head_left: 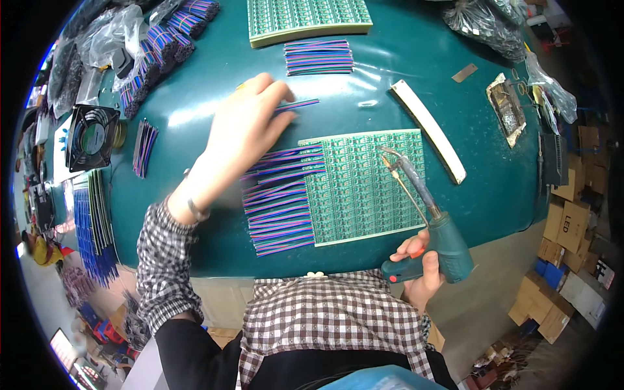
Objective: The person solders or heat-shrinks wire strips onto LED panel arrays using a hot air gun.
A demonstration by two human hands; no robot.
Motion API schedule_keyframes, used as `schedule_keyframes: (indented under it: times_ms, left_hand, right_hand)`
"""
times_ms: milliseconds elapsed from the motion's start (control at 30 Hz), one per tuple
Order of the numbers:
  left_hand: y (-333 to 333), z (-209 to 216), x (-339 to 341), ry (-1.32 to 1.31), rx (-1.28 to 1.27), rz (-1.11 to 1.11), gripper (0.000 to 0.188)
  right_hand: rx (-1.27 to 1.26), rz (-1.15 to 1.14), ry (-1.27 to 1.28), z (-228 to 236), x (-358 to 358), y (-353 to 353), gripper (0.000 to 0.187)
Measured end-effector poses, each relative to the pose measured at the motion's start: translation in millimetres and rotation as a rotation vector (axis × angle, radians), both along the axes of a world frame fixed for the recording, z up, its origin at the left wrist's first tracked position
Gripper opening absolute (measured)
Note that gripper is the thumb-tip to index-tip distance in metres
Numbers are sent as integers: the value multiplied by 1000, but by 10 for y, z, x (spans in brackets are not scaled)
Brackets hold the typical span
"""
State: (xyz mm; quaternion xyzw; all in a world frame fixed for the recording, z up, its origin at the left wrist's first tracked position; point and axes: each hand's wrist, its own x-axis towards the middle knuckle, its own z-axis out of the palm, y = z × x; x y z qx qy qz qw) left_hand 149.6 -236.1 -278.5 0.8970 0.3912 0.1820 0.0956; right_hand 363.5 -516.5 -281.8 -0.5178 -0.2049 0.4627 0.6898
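My right hand (424, 276) grips a green soldering gun (450, 250) by its handle. The gun's bent metal tip and thin feed tube reach over the right part of a green circuit board panel (364, 195). Beyond the panel's far left corner, my left hand (250, 117) is closed in a pinch on a short multicoloured ribbon wire (304, 104), whose free end points right. Along the panel's left edge lie several ribbon wires (279, 218) in a row, their right ends at or over the board; my left forearm passes close to the farther ones.
A stack of circuit boards (309, 32) and a wire bundle (318, 57) lie at the back. A long pale bar (429, 130) is right of the panel. On the left stand a black fan (94, 138) and more wires (145, 148); a stained tray (506, 110) sits far right.
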Motion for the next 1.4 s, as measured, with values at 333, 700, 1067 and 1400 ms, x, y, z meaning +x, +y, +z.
schedule_keyframes:
  times_ms: [333,700,1067,1400]
  left_hand:
    - [44,-84,49,-191,-168,-176,11]
    - [-843,-39,9,-112,-345,-262,23]
    - [-932,-257,8,-24,186,-374,33]
    - [-943,-222,-3,-32,116,-360,36]
  right_hand:
    - [-16,10,7,42,-45,-67,47]
    - [-27,77,-30,51,-72,-107,44]
    - [-143,78,-228,141,-217,-82,49]
    - [-162,264,-292,133,-227,-118,42]
